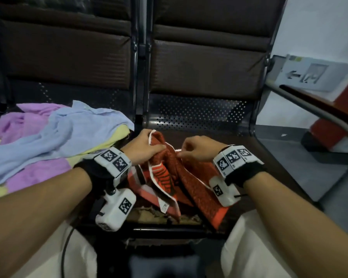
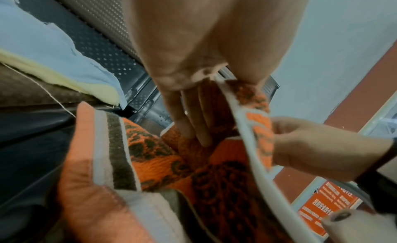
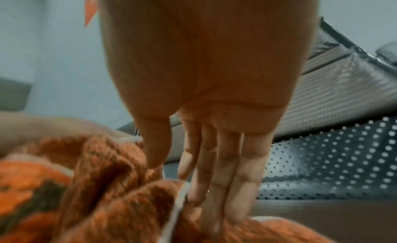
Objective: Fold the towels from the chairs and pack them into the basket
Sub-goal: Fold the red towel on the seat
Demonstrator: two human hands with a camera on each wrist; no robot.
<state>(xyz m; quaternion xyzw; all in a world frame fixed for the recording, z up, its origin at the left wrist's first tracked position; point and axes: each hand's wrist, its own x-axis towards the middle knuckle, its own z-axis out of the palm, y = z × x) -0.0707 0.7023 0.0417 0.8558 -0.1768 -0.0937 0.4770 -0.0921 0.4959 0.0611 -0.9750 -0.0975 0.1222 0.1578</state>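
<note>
An orange towel point(image 1: 191, 183) with a dark pattern and white border lies bunched on the right chair's perforated seat point(image 1: 199, 113). My left hand point(image 1: 144, 147) grips its raised white-edged fold from the left. In the left wrist view, the left hand point(image 2: 200, 126) has its thumb on the white border and its fingers reaching into the orange towel point(image 2: 154, 155). My right hand point(image 1: 194, 150) pinches the white border just to the right. The right wrist view shows the right hand point(image 3: 204, 170) with its fingertips on the orange towel point(image 3: 103, 170). No basket shows.
A loose pile sits on the left chair: a blue towel point(image 1: 58, 137) over a purple towel point(image 1: 18, 121) and a yellow towel point(image 1: 119, 133). Padded backrests point(image 1: 205, 65) rise behind. A metal armrest point(image 1: 319, 117) curves at the right, with grey floor and a white wall beyond it.
</note>
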